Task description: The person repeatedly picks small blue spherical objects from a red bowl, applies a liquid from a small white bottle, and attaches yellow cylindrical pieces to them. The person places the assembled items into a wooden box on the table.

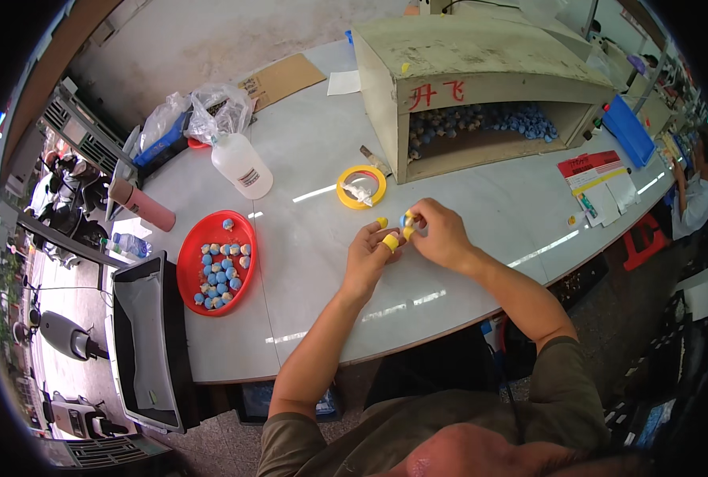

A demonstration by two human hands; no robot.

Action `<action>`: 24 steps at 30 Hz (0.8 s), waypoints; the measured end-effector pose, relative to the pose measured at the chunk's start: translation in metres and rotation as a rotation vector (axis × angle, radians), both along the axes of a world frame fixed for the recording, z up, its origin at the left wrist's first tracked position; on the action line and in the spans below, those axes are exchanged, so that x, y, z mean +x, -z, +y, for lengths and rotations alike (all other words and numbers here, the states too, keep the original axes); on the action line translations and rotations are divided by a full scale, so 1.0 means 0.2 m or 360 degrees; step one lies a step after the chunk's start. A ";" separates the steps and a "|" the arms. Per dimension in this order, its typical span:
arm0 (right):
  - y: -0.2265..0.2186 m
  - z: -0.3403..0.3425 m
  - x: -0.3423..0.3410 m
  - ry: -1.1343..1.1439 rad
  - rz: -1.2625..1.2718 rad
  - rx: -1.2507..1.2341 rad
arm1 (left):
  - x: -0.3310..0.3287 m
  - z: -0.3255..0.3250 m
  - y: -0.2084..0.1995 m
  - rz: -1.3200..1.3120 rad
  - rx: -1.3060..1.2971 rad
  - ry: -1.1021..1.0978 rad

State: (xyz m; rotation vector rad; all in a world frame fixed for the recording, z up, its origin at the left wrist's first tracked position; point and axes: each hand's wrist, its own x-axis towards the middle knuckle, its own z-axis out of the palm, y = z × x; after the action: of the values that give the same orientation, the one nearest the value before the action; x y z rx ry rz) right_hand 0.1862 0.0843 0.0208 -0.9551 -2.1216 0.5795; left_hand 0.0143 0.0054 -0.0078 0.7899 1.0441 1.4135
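Observation:
At the middle of the table, my right hand (443,237) pinches a small blue and pale piece (404,220) between thumb and fingers, with a yellow fingertip cover on it. My left hand (367,253) is just beside it, with yellow covers on its fingertips. Its fingers are partly bent and apart, and I make out nothing between them. Beyond both hands lies a round yellow-rimmed dish (342,193) with crumpled white material (359,192) in it. A red round tray (184,277) to the left holds several small blue and cream pieces (221,277).
A box-like cabinet (481,67), open at the front, holds many blue pieces. At the back left stand a white plastic bottle (241,165) and a pink flask (143,205). A black bin (177,342) adjoins the table's left end. Red-and-white papers (597,187) lie right.

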 end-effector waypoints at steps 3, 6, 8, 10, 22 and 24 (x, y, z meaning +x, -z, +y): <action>0.03 -0.20 -0.06 0.0006 -0.0097 0.0208 | 0.01 0.00 0.00 0.0000 0.0007 0.0148; 0.02 -0.27 -0.05 0.0022 0.0029 0.0211 | 0.01 -0.02 -0.04 0.0004 -0.0055 0.0211; -0.03 -0.33 0.02 -0.0002 0.0175 -0.0117 | 0.00 -0.01 -0.05 -0.0011 -0.0057 0.0179; -0.03 -0.33 0.17 0.0254 0.0391 0.0008 | -0.03 -0.02 -0.04 0.0074 -0.0117 0.0177; 0.22 0.15 1.50 0.2121 -0.0171 -0.0092 | 0.04 -0.04 -0.06 0.0326 -0.0347 0.0614; 0.24 0.20 1.51 0.2036 -0.0279 -0.0175 | 0.03 -0.05 -0.07 0.0366 -0.0369 0.0637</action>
State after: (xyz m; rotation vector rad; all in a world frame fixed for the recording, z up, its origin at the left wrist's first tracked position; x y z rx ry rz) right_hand 0.4886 0.1247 -0.0281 -2.1469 -1.1839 -0.0653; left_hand 0.0210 -0.0041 0.0064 0.9430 1.1264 0.8601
